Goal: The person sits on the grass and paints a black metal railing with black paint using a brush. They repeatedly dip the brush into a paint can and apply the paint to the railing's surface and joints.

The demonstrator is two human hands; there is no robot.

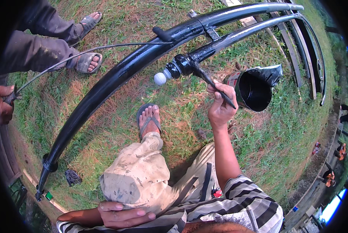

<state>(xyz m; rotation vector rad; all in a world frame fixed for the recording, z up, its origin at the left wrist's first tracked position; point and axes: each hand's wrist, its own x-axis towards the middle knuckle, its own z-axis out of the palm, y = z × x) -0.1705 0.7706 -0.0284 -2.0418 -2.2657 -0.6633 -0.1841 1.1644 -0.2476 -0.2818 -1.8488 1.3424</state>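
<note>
Head view: right hand (219,106) raised, grip closed round brush (212,82); bristle end on black fitting (183,64) of inner tube (236,37), beside white knob (160,79)
Paint can (254,90) just right of hand, lying tilted on grass (115,112), inside black
Left hand (121,214) flat on own knee (137,176), fingers loosely spread, holding nothing
Outer tube (115,75) glossy black, arcs across frame
Other person's hand (3,105) at left edge grips cable (84,52); sandalled feet (89,62) near
</note>
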